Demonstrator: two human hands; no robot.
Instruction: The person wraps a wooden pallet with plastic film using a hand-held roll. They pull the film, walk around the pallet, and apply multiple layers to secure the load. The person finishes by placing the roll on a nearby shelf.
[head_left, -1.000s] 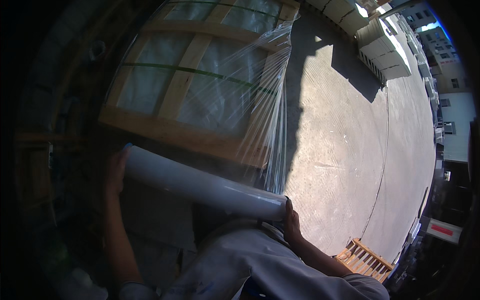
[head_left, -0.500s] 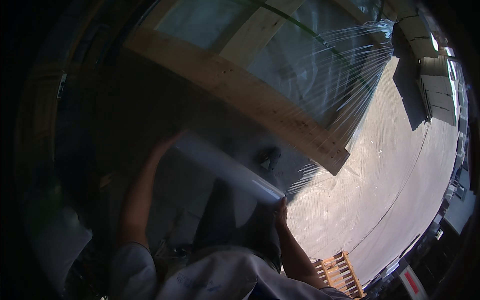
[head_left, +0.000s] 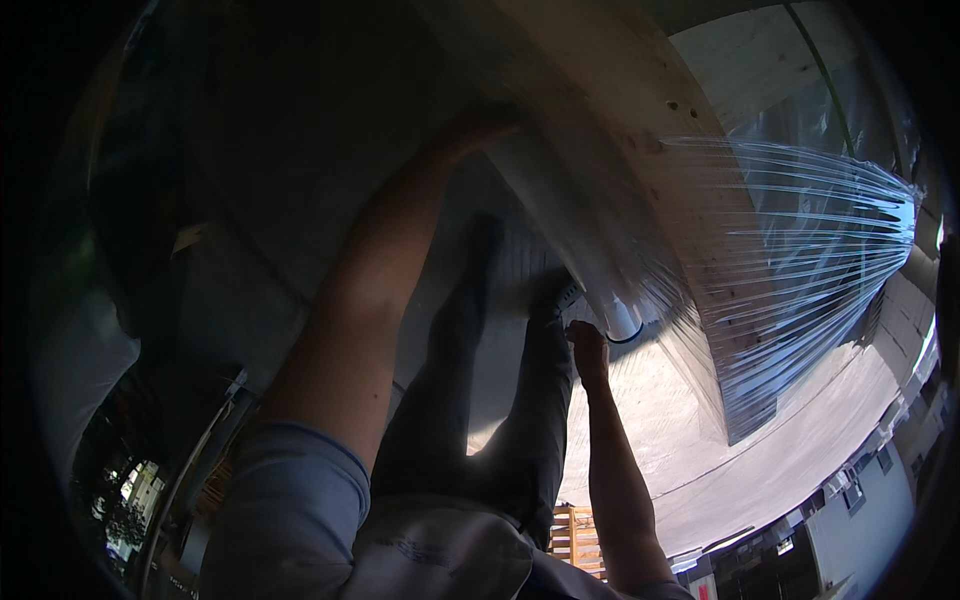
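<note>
"Where do we have the stretch-film roll (head_left: 570, 215)?"

"We see it near the centre of the frame, slanting from the upper middle down to the right, its pale lower end catching the light."

"And our left hand (head_left: 492, 122)?"

"Up at the top centre, by the roll's upper end. It's dark and blurred there, so we can't tell how its fingers are set."

"Our right hand (head_left: 588, 350), then?"

"A little right of centre, its fingers curled in, just beside the roll's lower end. We can't tell whether they grip it."

"How does our clear film (head_left: 810, 225) lie?"

"We have it fanned in long strands across the right of the frame, in front of the wooden beam (head_left: 655, 140), drawn into a bunch near the right edge. A green strap (head_left: 824, 72) runs down the upper right."

"And lower down?"

"Our dark trousers (head_left: 530, 420) at lower centre, a slatted wooden pallet (head_left: 575, 535) by the bottom edge, and sunlit floor (head_left: 665, 420) toward the lower right."
</note>
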